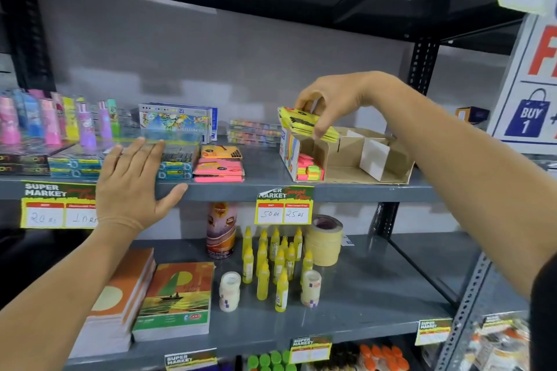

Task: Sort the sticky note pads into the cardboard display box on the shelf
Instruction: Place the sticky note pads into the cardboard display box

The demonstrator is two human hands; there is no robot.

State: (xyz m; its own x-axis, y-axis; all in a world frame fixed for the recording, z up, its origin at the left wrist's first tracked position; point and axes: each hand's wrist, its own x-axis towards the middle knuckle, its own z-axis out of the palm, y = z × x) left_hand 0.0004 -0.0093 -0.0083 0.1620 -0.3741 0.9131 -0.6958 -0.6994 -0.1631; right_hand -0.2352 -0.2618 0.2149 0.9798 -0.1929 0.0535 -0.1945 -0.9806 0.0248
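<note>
Right hand: the right hand [334,105], right of centre in the frame, pinches a stack of yellow sticky note pads [304,123] from above, held tilted over the left end of the cardboard display box [394,166]
Left hand: the left hand [132,181], at lower left of centre, is spread flat with nothing in it, in front of the shelf edge [226,190]
Done: multicolour pads [310,170] already sit in the box's leftmost compartment
Left: orange pads [221,152] and pink pads [218,170] lie loose at centre frame, beside the box; the right compartments look bare
Progress: I judge it early, roughly a third sorted, yellow pads not yet set down
</note>
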